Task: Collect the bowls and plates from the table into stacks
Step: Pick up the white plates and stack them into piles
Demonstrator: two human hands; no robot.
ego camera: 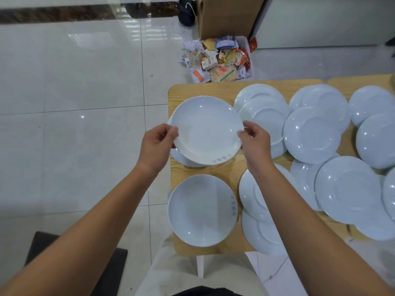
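Note:
A white deep plate [206,130] hangs above the far left part of the wooden table [226,167]. My left hand [157,144] pinches its left rim and my right hand [255,138] pinches its right rim. Under the held plate lies another white plate [186,160], mostly hidden. A further deep plate [202,210] sits at the near left corner. Several flat white plates [311,134] lie overlapping across the middle and right of the table, some partly under my right forearm.
A white bin [218,60] heaped with wrappers and packets stands on the tiled floor beyond the table, beside a cardboard box [226,16]. A dark seat [74,263] is at the lower left. The table's left edge runs by my left hand.

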